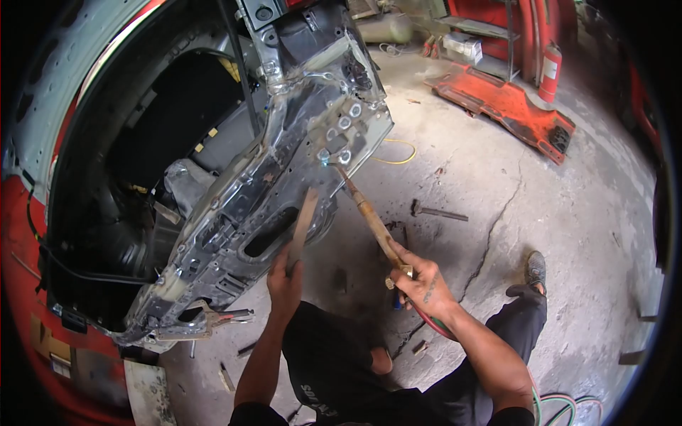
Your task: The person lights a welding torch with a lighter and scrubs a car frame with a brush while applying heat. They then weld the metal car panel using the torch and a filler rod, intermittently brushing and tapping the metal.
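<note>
My right hand (426,285) is wrapped round a gas torch (374,221) near its brass valve. The torch's tip meets the grey car body panel (284,177), where a small bluish glow shows by several round marks in the metal. My left hand (285,285) grips a flat brownish strip (305,221), wood or metal, I cannot tell which. The strip points up in front of the panel, left of the torch; whether it touches the panel is unclear. Locking pliers (217,316) are clamped at the panel's lower edge.
A hammer (440,211) lies on the concrete floor (455,263). Farther back are an orange-red panel (497,106) and a fire extinguisher (549,73). Red and green hoses (565,403) trail at the lower right. The open car boot (163,135) gapes at left.
</note>
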A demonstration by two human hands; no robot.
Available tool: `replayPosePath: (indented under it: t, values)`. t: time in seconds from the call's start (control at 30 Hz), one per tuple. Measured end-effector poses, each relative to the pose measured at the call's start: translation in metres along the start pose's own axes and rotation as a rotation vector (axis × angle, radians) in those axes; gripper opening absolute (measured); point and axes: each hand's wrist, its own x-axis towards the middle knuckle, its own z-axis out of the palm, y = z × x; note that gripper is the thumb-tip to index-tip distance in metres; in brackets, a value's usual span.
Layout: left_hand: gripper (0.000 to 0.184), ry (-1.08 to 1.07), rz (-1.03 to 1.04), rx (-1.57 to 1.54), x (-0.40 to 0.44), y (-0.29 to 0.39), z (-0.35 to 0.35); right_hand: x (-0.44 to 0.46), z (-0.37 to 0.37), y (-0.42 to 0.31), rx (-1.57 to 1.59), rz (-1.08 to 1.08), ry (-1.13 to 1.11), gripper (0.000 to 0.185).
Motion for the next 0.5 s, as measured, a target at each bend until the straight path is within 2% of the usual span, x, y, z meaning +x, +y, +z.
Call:
replayPosePath:
  t: [0.5]
  values:
    - [0.051, -0.002, 0.010, 0.003, 0.0017, 0.0053, 0.0060, 0.0017, 0.0005, 0.0025, -0.007, -0.022, 0.005, 0.062]
